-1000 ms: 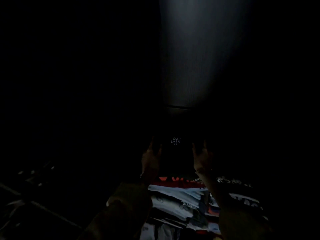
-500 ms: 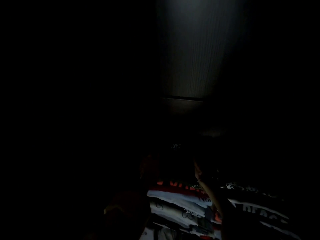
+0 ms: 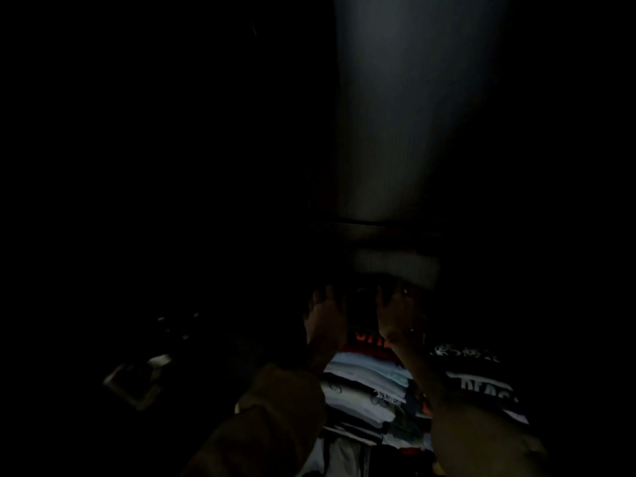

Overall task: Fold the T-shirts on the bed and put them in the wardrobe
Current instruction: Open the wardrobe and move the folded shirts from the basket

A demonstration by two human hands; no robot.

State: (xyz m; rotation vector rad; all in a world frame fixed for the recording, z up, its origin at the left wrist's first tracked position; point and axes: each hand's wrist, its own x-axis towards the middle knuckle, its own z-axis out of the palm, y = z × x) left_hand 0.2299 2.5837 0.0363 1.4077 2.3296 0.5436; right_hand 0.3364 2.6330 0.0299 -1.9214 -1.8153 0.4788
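Placing stage, very dark. Left hand (image 3: 325, 318) and right hand (image 3: 399, 311) are reaching over the stack of folded T-shirts (image 3: 371, 383) in the wardrobe; a dark shirt between them probably, grip unreadable. Bed out of view, remainder unknown.

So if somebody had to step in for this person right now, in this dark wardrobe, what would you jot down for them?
Left hand: raised at the top of the stack of folded T-shirts; too dark to tell what it grips.
Right hand: raised beside it, a dark gap between them; its hold is just as unclear.
Things: the stack sits inside the wardrobe, under a shelf edge. A pale folded item lies just above the hands.
Done: many shirts are already folded and stacked.
Left: finish seating the top dark shirt. The bed is out of view, so the remaining shirts cannot be counted.
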